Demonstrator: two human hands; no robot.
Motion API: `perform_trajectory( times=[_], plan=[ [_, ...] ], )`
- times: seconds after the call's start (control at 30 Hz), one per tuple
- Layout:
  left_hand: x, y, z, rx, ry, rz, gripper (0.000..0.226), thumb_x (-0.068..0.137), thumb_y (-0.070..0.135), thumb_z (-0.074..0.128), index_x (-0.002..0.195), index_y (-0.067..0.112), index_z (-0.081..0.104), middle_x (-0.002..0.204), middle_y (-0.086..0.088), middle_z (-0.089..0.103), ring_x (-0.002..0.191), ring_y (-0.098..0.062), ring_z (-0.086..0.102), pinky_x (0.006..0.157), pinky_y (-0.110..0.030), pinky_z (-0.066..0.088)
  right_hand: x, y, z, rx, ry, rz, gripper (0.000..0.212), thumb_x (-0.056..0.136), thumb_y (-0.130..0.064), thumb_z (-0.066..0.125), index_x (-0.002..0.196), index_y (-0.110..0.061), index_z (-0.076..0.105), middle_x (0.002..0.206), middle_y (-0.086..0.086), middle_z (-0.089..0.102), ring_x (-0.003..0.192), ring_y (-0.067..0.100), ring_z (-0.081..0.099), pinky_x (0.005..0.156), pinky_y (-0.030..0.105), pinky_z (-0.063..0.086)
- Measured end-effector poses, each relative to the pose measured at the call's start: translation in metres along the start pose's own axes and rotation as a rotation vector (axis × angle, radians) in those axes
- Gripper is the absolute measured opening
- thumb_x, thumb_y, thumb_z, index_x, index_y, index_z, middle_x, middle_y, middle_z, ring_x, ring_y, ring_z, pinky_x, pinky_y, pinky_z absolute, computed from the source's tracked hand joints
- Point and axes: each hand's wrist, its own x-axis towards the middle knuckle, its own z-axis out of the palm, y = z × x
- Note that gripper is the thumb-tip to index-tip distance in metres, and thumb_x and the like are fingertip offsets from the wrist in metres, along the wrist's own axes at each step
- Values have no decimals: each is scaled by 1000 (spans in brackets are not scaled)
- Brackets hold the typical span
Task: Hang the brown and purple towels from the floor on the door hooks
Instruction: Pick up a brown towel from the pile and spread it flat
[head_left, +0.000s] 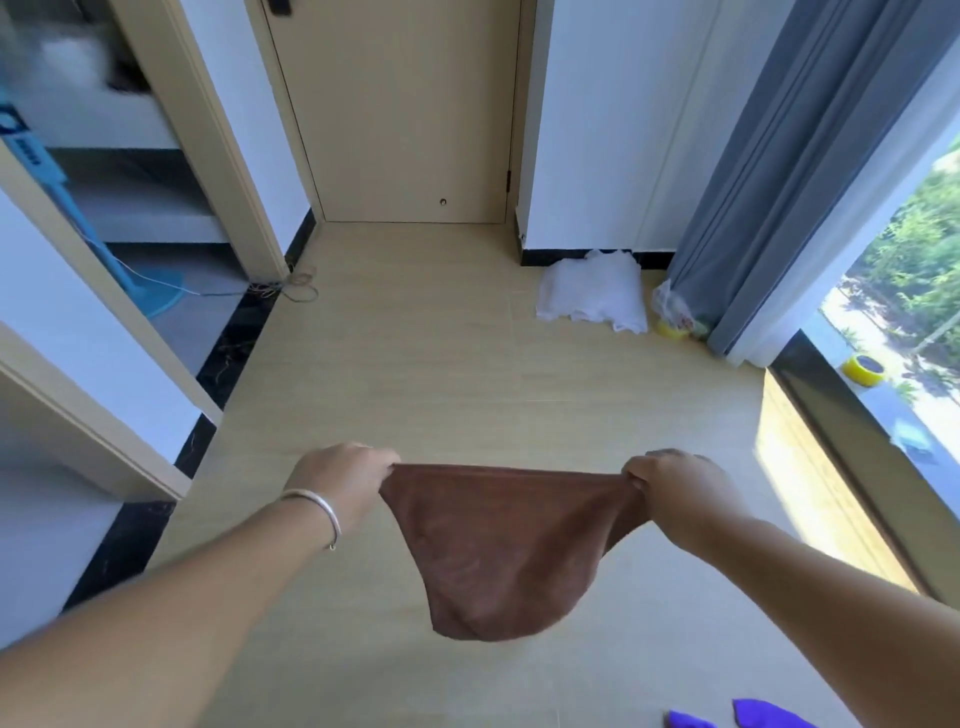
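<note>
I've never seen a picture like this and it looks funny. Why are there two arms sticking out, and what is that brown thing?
The camera sits on a person's head and looks forward and down, so you see their own two arms reaching out. The left hand and the right hand each pinch a top corner of a brown towel, stretching it out in the air so it sags in the middle. Down on the floor, at the bottom right, lies a purple towel, only partly in the picture. Straight ahead is a closed door. Near the grey curtain lies a white bundle. I can't see any hooks here.
</note>
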Motion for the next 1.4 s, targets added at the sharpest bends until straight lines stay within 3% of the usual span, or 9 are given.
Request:
perform_trajectory(
  times=[0.2, 0.4, 0.53, 0.7, 0.83, 1.0, 1.13, 1.27, 1.4],
  plan=[
    [9, -10, -70, -145, 258, -30, 23, 98, 26, 42, 104, 30, 64, 101, -2, 64, 92, -31, 61, 72, -37, 50, 24, 3, -68, 40, 165, 13, 36, 84, -7, 46, 106, -30, 62, 91, 3, 63, 84, 28, 61, 69, 32, 49],
    [-9, -20, -60, -285, 385, 36, 23, 97, 14, 44, 102, 20, 66, 99, 2, 66, 99, -25, 56, 77, -44, 49, 15, 2, -50, 154, 282, -26, 27, 92, -15, 44, 107, -29, 61, 93, 2, 63, 84, 30, 59, 68, 36, 51],
    [-35, -21, -14, -324, 281, 87, 23, 95, 5, 48, 101, 14, 69, 91, -1, 62, 98, -29, 57, 76, -41, 47, -13, -3, 2, 283, 106, 7, 25, 96, -19, 43, 104, -31, 64, 93, 3, 64, 80, 26, 56, 68, 35, 49],
    [-72, -22, 74, -276, 87, 49, 30, 95, 11, 53, 118, 22, 70, 131, -8, 60, 129, -23, 48, 102, -31, 38, -61, -15, 85, 354, -49, 28, 20, 97, -36, 50, 101, -31, 69, 93, 0, 69, 85, 26, 61, 67, 33, 48],
    [-106, -23, 159, -251, -23, 105, 20, 94, 15, 58, 104, 19, 74, 108, -4, 69, 117, -23, 56, 91, -31, 42, -104, -25, 165, 334, -191, 51, 23, 97, -43, 49, 99, -32, 69, 88, -1, 68, 83, 24, 61, 66, 33, 48],
    [-152, -11, 261, -247, -204, 121, 14, 91, 20, 63, 96, 21, 76, 100, 4, 71, 112, -17, 59, 89, -29, 45, -164, -35, 265, 336, -364, 84, 22, 96, -44, 50, 93, -28, 65, 84, -1, 64, 77, 20, 59, 62, 31, 44],
    [-193, 4, 334, -273, -278, 165, 17, 64, 13, 88, 70, 22, 75, 73, 8, 69, 80, -13, 69, 63, -20, 53, -210, -41, 335, 374, -487, 100, 20, 95, -43, 51, 94, -29, 66, 82, -2, 61, 82, 21, 62, 70, 34, 49],
    [-227, 14, 395, -269, -368, 166, 3, 84, 25, 71, 87, 25, 74, 86, 9, 66, 90, -12, 62, 72, -22, 46, -247, -43, 390, 337, -581, 55, 27, 95, -46, 49, 93, -23, 62, 82, -2, 61, 82, 21, 59, 70, 33, 42],
    [-243, 22, 442, -249, -497, 112, 23, 98, 36, 45, 107, 31, 66, 105, 13, 61, 107, -8, 51, 87, -22, 37, -260, -44, 423, 371, -633, 57, 26, 94, -48, 51, 99, -28, 66, 93, -2, 70, 91, 18, 63, 75, 30, 43]
  ],
)
